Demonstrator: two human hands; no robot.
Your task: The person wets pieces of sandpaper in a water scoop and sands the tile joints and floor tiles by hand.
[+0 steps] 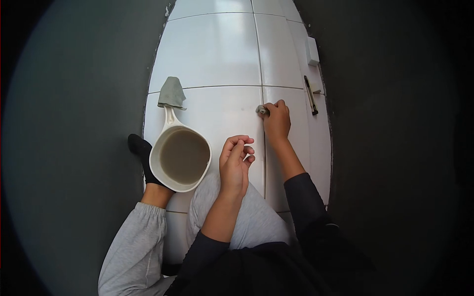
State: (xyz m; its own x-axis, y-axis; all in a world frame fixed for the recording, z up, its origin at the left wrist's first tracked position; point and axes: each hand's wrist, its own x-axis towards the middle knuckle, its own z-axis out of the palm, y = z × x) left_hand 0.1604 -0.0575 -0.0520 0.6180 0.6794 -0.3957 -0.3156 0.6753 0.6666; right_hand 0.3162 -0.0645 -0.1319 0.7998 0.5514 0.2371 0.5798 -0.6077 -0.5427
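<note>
My right hand (278,119) pinches a small folded grey cloth (261,110), holding it at the white tiles beside a grout line. My left hand (236,160) hovers closer to my body with its fingers loosely curled and apart, holding nothing. On my left stands a white long-handled dipper (154,163) filled with cloudy brownish water (185,156). A grey-green piece that looks like cloth or sandpaper (172,92) is draped over the end of its handle.
White tiles (212,49) run ahead of me between dark grey floor on both sides. A slim black tool like a cutter (311,95) and a small white block (312,52) lie at the right edge. My socked foot (141,148) rests beside the dipper.
</note>
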